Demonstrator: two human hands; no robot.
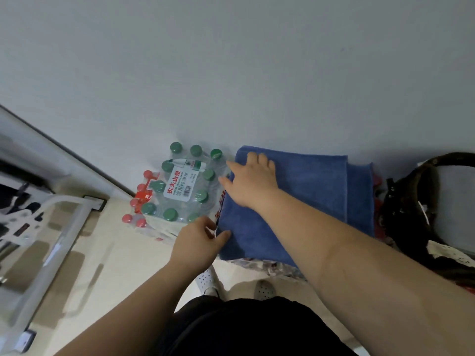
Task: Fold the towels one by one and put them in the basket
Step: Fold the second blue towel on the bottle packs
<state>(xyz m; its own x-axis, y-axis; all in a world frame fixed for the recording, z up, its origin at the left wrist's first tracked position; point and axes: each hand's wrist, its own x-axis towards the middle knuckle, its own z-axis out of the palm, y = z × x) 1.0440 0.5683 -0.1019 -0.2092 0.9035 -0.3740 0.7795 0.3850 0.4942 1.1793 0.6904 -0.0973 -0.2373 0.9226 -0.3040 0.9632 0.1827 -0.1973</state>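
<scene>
A blue towel (313,191) lies spread and partly folded on a low surface against the white wall, with a second layer showing along its right side. My right hand (250,181) rests flat on the towel's far left part, fingers straight. My left hand (199,240) is at the towel's near left corner, thumb and fingers curled at its edge. A dark basket (421,217) with a curved handle stands to the right of the towel, with white lace cloth at its rim.
A shrink-wrapped pack of green-capped water bottles (180,186) stands left of the towel, red-capped bottles (140,204) beside it. A white frame (51,242) stands at the left on the beige floor. Patterned fabric (272,265) shows under the towel. My feet (263,290) are below.
</scene>
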